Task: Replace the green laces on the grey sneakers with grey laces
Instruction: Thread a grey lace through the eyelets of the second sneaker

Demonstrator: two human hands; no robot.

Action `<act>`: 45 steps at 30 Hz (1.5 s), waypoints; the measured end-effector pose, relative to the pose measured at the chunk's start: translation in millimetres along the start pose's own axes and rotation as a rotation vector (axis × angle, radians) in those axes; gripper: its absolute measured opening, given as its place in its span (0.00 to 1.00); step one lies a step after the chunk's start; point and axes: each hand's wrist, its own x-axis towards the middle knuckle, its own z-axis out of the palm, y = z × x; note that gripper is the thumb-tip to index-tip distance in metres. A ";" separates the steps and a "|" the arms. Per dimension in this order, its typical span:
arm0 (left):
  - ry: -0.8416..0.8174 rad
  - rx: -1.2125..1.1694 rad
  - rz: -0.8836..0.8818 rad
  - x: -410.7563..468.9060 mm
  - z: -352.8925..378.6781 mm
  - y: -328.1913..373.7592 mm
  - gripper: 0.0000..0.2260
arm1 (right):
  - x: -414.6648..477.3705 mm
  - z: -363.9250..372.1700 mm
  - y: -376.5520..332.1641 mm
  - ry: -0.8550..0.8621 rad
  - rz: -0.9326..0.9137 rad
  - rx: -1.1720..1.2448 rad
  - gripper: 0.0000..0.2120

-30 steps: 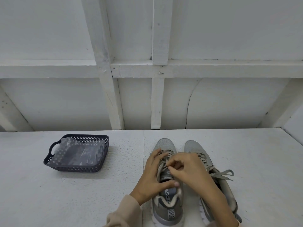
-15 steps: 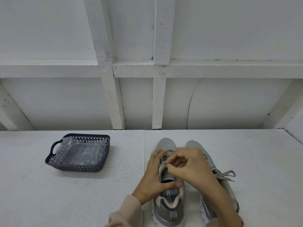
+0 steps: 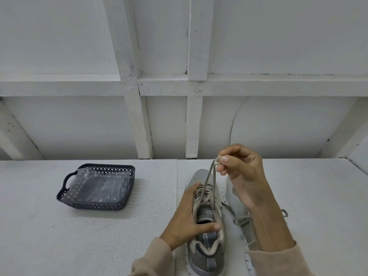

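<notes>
Laces (image 3: 208, 184) rise as a doubled strand from the sneaker (image 3: 207, 253) under my left hand (image 3: 187, 218) to my right hand (image 3: 243, 170). That hand is raised above the toe, thumb and forefinger pinching the top of the loop, the other fingers curled. My left hand grips the shoe's collar, thumb across the opening and fingers down its outer side. The strand looks dull grey-beige; I cannot tell whether it is green or grey. A second sneaker (image 3: 237, 198) lies just right of the first on the surface (image 3: 59, 246), mostly hidden behind my right forearm. Well left of my left hand, a dark basket (image 3: 95, 206) holds a clear plastic bag (image 3: 97, 186).
</notes>
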 end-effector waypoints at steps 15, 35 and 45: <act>0.049 0.056 0.082 11.3 1.2 7.2 0.35 | 1.3 14.0 20.4 -0.090 0.319 0.640 0.17; 0.054 -0.119 0.101 13.5 9.9 13.4 0.15 | 11.7 5.3 -9.8 -0.208 0.232 0.096 0.02; 0.010 -0.103 0.057 14.5 9.9 16.4 0.21 | 8.0 14.5 -1.1 -0.241 0.294 0.388 0.16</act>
